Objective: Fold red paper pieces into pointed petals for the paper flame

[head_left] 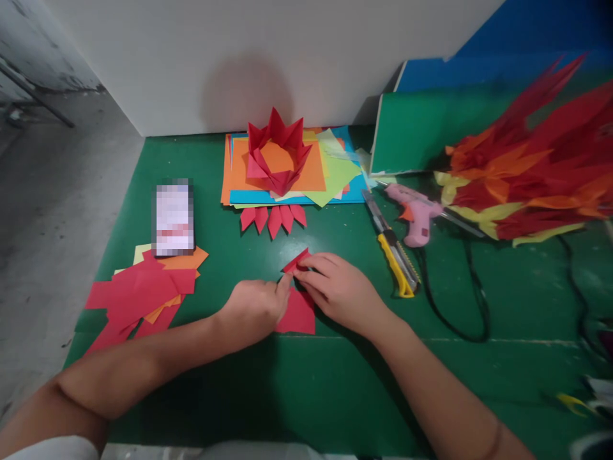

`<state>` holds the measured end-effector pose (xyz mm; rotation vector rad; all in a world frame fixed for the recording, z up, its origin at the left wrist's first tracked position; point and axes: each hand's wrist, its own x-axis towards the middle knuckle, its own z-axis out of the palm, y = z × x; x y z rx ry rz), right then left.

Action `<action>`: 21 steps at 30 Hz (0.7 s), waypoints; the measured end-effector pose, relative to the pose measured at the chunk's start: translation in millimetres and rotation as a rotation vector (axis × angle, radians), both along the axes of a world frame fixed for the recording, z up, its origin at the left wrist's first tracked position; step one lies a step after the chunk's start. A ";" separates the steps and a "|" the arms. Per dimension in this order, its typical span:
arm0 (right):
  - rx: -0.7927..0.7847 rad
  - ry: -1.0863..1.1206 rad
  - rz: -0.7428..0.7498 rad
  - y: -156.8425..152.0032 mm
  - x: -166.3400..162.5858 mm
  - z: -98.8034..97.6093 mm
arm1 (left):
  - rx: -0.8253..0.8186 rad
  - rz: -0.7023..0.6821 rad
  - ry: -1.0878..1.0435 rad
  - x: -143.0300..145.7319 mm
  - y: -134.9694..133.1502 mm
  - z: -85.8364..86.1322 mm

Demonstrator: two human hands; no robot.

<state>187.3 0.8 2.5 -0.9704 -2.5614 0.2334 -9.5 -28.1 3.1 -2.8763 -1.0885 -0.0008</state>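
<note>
A pale, whitish-grey cloth sleeve ends in a soft curve near the left elbow. The slim left forearm and right forearm are bare, tapering to narrow wrists, an uncovered left grip and right grip. Pale greyish fabric edges the bottom.

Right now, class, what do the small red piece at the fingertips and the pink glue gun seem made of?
Red piece: probably paper, matte, showing thin edges and no shine. Pink glue gun: likely plastic, smooth, judging by its rounded body.
</note>
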 end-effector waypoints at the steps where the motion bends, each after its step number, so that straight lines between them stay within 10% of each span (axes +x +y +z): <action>1: -0.002 -0.001 -0.001 0.0 0.1 0.1 | -0.026 0.001 0.026 0.1 0.4 1.4; 21: -0.054 0.262 -0.088 3.6 4.7 -5.8 | 0.051 0.061 -0.108 -6.9 24.6 -3.7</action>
